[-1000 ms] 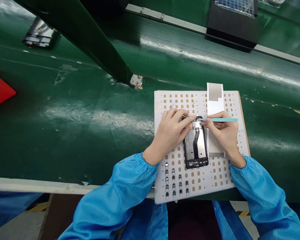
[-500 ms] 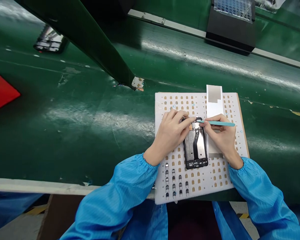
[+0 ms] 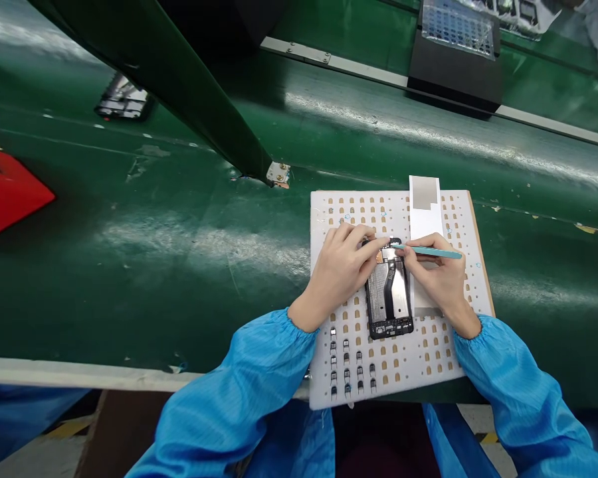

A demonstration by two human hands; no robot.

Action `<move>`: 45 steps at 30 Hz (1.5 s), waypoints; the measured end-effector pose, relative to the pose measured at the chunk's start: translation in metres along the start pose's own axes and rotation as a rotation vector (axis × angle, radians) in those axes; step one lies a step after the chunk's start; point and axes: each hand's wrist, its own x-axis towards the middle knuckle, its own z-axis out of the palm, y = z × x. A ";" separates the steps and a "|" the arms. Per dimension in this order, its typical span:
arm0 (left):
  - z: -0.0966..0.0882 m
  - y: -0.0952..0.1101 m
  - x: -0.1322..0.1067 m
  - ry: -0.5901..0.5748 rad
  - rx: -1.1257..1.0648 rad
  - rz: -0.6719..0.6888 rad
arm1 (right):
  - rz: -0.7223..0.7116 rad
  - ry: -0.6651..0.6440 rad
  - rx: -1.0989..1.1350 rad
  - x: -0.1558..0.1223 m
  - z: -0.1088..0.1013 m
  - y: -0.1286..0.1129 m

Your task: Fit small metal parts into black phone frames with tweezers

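Phone frame [image 3: 389, 299] lies flat on white perforated tray [image 3: 443, 362]. Left hand [image 3: 341, 269] pinches frame's top-left corner. Right hand [image 3: 436, 272] closed around teal stylus [image 3: 431, 251], tip at frame's top edge.

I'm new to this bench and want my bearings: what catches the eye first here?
At centre right, both hands meet over a black phone frame on a white perforated tray. The right hand holds a teal stick to the frame's top; the left hand steadies it. A red shape lies far left on the green belt.
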 end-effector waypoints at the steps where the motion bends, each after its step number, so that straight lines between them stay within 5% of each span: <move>1: 0.000 0.000 0.000 0.001 0.000 0.001 | -0.008 -0.002 -0.006 0.000 0.000 0.000; 15: 0.002 -0.002 0.001 0.016 -0.065 -0.032 | -0.062 0.027 -0.048 -0.001 0.003 0.003; 29: 0.007 -0.003 0.005 -0.105 -0.066 -0.111 | -0.127 0.097 0.048 0.003 0.001 0.010; 34: 0.002 -0.004 0.013 -0.175 0.018 -0.088 | -0.083 0.294 0.182 0.002 -0.044 0.005; 38: -0.003 0.021 0.010 -0.157 0.093 -0.168 | -0.008 0.425 0.182 -0.002 -0.098 0.029; 41: 0.001 0.059 0.000 -0.098 0.160 -0.375 | 0.089 0.523 0.159 -0.006 -0.126 0.060; 45: 0.012 0.100 -0.007 -0.241 0.203 -0.682 | 0.141 0.544 0.180 -0.013 -0.136 0.090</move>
